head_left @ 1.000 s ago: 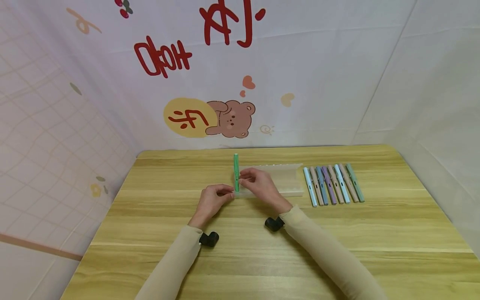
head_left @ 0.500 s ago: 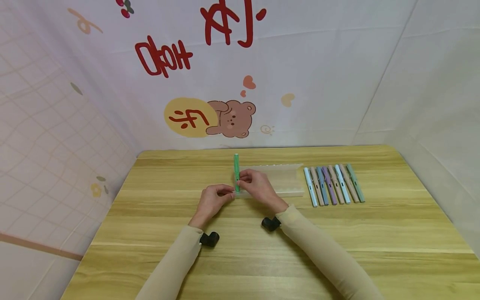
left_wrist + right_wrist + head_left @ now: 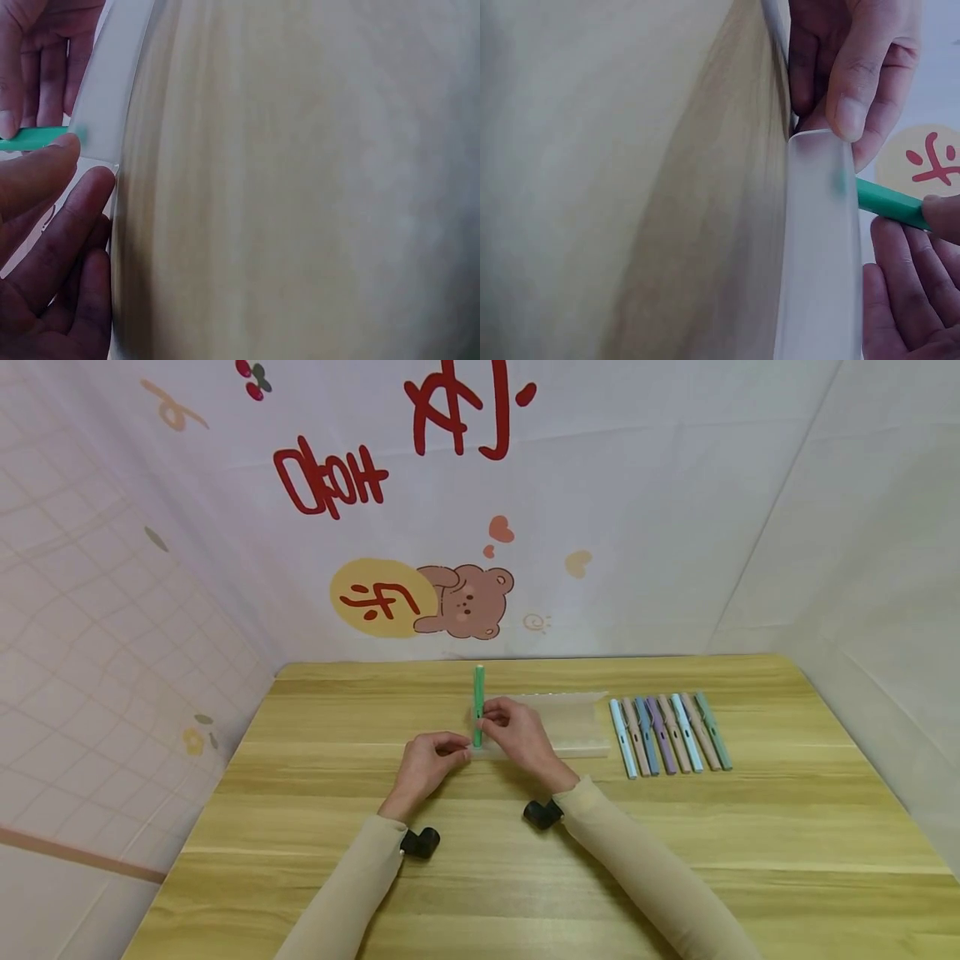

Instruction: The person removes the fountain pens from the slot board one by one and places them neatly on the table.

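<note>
A green pen (image 3: 479, 689) stands nearly upright at the left end of a translucent pen case (image 3: 573, 724), its lower end behind the case's frosted front wall (image 3: 821, 255). My right hand (image 3: 519, 735) pinches the pen (image 3: 889, 202) between thumb and fingers, partway up its length. At the case's left front corner, my left hand (image 3: 426, 768) grips the edge, thumb on one side and fingers on the other. The left wrist view shows the case (image 3: 112, 82) running away from those fingertips, with the pen (image 3: 34, 139) close by the thumb.
Right of the case, several capped pens (image 3: 667, 735) in blue, brown, purple and green lie side by side. All this is on a wooden table (image 3: 487, 877). A printed cloth wall (image 3: 645, 527) rises behind the table's back edge.
The green pen has shifted slightly right with my right hand, whose thumb has come over it. My left hand keeps its place at the case corner. The head view has tilted slightly.
</note>
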A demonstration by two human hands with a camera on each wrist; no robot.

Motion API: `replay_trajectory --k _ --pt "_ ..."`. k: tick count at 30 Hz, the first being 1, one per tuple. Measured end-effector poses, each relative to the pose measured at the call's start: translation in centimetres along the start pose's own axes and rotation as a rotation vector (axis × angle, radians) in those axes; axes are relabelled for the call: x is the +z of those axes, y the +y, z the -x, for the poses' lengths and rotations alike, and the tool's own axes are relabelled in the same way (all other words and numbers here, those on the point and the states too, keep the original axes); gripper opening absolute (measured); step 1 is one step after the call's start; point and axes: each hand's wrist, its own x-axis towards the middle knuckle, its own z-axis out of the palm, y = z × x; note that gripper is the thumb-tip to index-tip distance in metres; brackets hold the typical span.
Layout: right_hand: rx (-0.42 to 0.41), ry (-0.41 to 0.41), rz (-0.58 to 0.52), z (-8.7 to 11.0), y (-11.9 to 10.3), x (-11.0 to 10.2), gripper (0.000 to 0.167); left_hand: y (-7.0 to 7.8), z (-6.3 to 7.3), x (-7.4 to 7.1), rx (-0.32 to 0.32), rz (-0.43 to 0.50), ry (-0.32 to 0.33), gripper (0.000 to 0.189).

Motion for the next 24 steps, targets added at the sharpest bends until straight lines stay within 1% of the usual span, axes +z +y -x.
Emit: replay_trajectory --k 7,18,24 --pt "-0.023 0.045 -0.046 0.3 -0.4 -0.1 0.021 -0.1 0.0 0.1 0.003 0.001 0.003 0.014" --pt "-0.035 0.095 -0.08 0.7 -1.7 -0.4 0.022 -0.2 0.0 0.2 0.007 0.011 0.006 0.015" --pt "-0.039 0.105 -0.104 1.0 -2.4 -0.9 0.023 -0.1 0.1 0.2 0.01 0.006 0.01 0.015"
